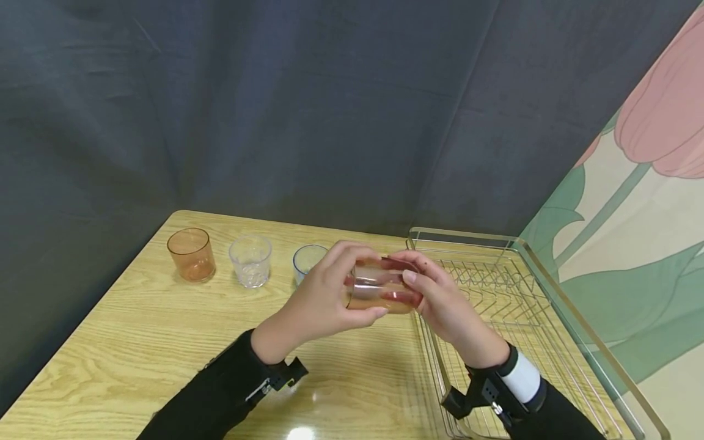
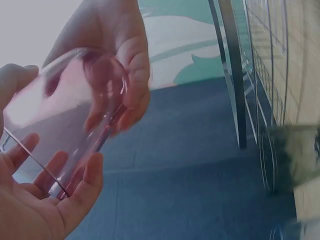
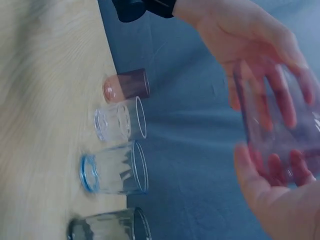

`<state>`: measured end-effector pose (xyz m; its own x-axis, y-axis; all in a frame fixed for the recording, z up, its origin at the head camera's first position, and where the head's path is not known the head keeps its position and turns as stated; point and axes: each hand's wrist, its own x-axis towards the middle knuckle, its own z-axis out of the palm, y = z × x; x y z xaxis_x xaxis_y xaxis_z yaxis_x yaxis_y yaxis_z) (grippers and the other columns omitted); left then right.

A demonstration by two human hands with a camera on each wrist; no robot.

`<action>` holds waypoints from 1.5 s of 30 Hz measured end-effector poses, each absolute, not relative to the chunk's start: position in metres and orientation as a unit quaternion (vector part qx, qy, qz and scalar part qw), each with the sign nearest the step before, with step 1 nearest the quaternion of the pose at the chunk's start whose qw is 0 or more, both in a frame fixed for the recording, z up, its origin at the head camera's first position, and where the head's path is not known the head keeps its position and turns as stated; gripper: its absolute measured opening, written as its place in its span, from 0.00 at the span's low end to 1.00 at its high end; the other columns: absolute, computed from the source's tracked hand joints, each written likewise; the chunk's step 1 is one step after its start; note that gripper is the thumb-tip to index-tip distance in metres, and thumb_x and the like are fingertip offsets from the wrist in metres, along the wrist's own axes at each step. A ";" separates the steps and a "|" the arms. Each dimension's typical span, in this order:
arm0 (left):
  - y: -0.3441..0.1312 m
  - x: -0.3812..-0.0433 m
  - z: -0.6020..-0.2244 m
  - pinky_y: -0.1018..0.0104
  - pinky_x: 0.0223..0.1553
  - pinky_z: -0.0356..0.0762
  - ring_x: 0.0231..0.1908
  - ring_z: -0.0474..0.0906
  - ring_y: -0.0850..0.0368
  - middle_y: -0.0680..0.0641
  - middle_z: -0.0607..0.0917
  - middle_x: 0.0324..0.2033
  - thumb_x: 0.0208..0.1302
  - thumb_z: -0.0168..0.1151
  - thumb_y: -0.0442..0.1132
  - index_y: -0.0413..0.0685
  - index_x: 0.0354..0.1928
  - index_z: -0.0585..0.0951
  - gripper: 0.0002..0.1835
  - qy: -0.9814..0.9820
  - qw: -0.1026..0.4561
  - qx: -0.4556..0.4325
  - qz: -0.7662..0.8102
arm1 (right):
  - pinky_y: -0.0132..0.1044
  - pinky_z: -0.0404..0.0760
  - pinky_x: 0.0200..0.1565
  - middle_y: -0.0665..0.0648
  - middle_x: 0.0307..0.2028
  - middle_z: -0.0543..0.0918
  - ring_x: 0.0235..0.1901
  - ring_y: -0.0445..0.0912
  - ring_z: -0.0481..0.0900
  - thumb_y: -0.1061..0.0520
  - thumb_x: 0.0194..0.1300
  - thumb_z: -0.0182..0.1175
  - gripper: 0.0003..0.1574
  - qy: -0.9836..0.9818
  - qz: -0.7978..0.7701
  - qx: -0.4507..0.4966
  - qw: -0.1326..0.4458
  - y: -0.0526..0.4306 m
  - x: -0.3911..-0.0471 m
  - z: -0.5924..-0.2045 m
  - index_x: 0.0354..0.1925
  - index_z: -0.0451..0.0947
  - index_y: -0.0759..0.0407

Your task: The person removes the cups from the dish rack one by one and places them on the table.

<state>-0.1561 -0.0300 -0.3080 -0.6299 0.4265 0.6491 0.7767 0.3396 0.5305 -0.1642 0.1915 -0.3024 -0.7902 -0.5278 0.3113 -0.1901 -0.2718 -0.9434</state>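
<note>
Both hands hold a pink-tinted drinking glass (image 1: 379, 292) on its side above the table. My left hand (image 1: 324, 296) grips it around the open-rim end, thumb beneath and fingers over the top. At the base end, my right hand (image 1: 442, 302) holds it between thumb and fingers. In the left wrist view the see-through wall of the pink glass (image 2: 75, 110) shows fingers behind it. An amber glass (image 1: 191, 260), a clear glass (image 1: 251, 261) and a blue-rimmed glass (image 1: 308, 255) stand upright in a row, the last partly covered by my left hand.
A dark grey glass (image 3: 105, 227) ends the row in the right wrist view; in the head view my left hand hides it. To the right, a wire dish rack (image 1: 495, 318) with a raised rim sits on the wooden table (image 1: 181, 342). A dark curtain (image 1: 308, 122) hangs behind.
</note>
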 end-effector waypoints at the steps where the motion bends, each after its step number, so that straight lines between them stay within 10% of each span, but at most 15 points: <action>1: -0.036 -0.156 -0.307 0.67 0.40 0.80 0.45 0.75 0.57 0.48 0.74 0.54 0.47 0.78 0.45 0.47 0.57 0.72 0.35 -0.796 0.198 -0.376 -0.430 | 0.35 0.80 0.51 0.52 0.52 0.78 0.50 0.44 0.80 0.65 0.73 0.43 0.18 0.602 -0.735 -0.293 0.109 0.192 -0.165 -0.303 0.55 0.74 0.53; 25: -0.251 -0.158 -0.331 0.55 0.28 0.75 0.31 0.76 0.50 0.39 0.76 0.41 0.44 0.76 0.58 0.48 0.51 0.75 0.35 -0.977 0.059 -0.153 -0.137 | 0.35 0.79 0.53 0.53 0.45 0.79 0.46 0.45 0.81 0.70 0.73 0.43 0.16 0.623 -0.734 -0.254 0.094 0.248 -0.163 -0.310 0.46 0.77 0.60; 45: -0.283 -0.167 -0.370 0.60 0.21 0.66 0.22 0.69 0.51 0.41 0.73 0.32 0.43 0.76 0.50 0.43 0.47 0.74 0.31 -0.990 -0.043 -0.109 -0.071 | 0.35 0.80 0.51 0.54 0.45 0.79 0.44 0.45 0.80 0.69 0.74 0.41 0.16 0.628 -0.729 -0.255 0.089 0.267 -0.161 -0.316 0.47 0.76 0.61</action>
<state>-0.1670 -0.2827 -0.3701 -0.9723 0.2230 -0.0703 0.2106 0.9659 0.1509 -0.1613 0.2666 -0.3163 -0.8536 -0.4513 0.2603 -0.1906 -0.1944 -0.9622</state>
